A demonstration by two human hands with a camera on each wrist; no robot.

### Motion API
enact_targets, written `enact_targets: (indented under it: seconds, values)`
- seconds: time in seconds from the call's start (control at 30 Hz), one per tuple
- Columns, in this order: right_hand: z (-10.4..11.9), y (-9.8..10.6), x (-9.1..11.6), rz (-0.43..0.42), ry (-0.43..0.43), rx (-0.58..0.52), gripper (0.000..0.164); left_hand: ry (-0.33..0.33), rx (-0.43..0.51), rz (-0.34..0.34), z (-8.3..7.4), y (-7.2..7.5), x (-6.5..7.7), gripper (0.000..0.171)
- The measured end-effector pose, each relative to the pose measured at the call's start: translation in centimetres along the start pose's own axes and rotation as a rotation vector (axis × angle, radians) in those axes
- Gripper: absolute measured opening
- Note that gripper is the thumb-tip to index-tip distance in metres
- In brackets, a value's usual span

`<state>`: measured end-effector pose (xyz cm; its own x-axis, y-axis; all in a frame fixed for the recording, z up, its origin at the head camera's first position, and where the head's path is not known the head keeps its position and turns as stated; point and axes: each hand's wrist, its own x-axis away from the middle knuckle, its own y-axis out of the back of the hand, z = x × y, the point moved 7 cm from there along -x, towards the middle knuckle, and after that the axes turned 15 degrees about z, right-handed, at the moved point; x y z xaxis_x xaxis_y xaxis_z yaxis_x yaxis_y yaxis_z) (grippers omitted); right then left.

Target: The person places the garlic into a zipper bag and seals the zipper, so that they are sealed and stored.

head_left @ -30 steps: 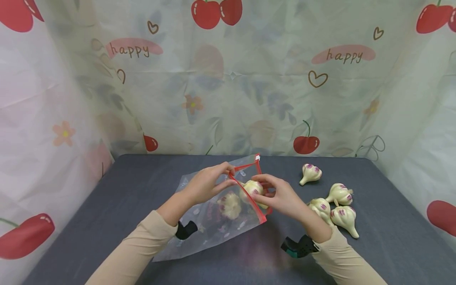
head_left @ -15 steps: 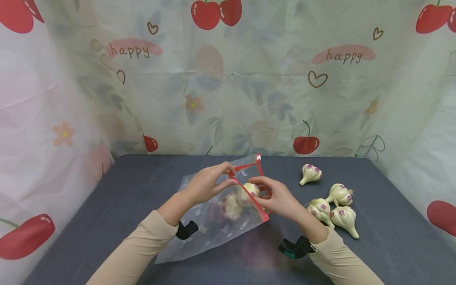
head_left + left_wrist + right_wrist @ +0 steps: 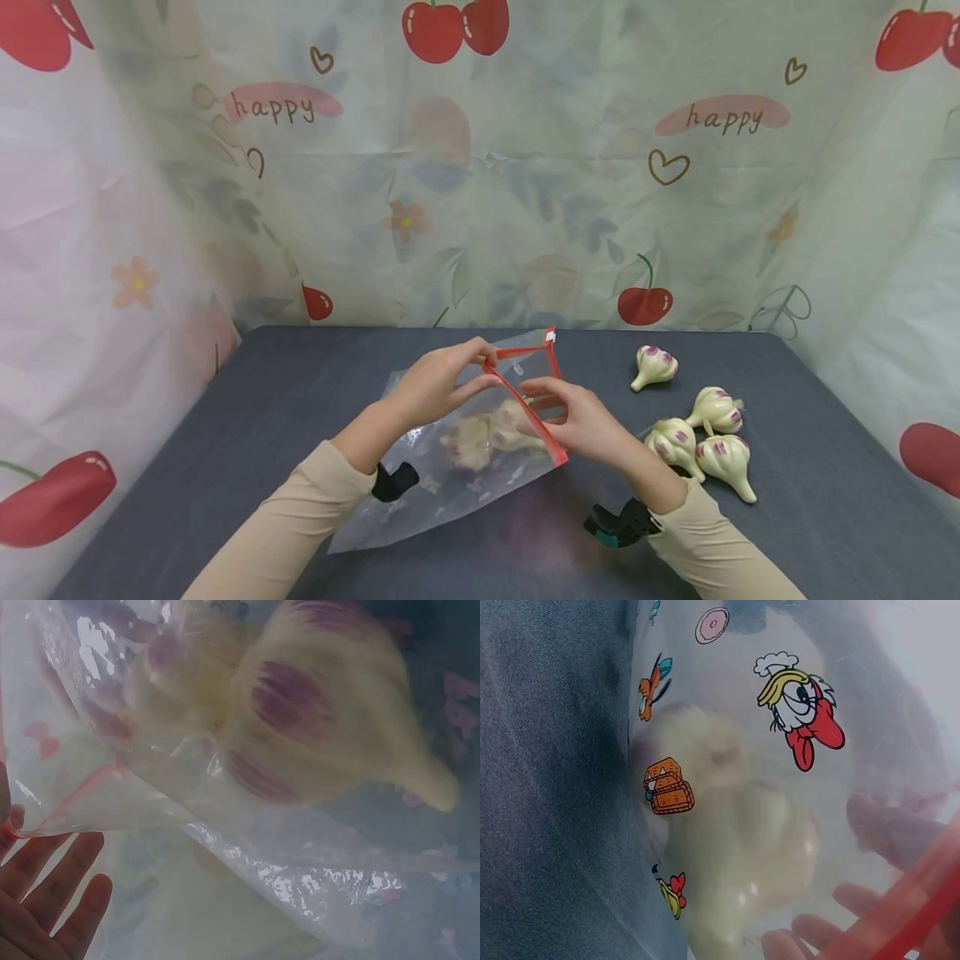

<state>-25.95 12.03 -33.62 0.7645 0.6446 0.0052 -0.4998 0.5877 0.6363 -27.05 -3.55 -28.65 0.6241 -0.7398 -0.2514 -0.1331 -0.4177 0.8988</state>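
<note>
My left hand (image 3: 442,383) pinches the red zip edge of a clear plastic zip bag (image 3: 420,508), keeping its mouth apart. Two garlic bulbs (image 3: 468,442) with purple streaks lie together inside, blurred by the film. At the bag's mouth is my right hand (image 3: 581,417), its fingers partly inside and loosely bent around nothing. In the right wrist view, the fingertips (image 3: 780,945) show through the film, just beside the nearer bulb (image 3: 742,847). The left wrist view shows a bulb (image 3: 300,712) close up behind the film, beyond the left hand's spread fingers (image 3: 56,892).
Several loose garlic bulbs lie to the right on the dark table (image 3: 300,375): one far bulb (image 3: 655,367) by itself and a cluster (image 3: 723,458) near the right forearm. A printed curtain (image 3: 487,208) stands behind and at both sides.
The garlic bulb that my right hand held in the bag's mouth has slid left and down into the bag, against the other bulb. The right hand's fingers have let it go.
</note>
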Motion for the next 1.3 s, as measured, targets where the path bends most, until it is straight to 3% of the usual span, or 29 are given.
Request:
enact_targets:
  seconds: [0.67,1.3]
  values:
    - [0.5,0.6,0.6,-0.011,0.04,0.04,0.036,-0.001,0.022,-0.011,0.1,0.1,0.2,0.024]
    - [-0.5,3.6,2.9,-0.123,0.012,0.032,0.036,-0.007,0.011,-0.024,0.1,0.1,0.5,0.024]
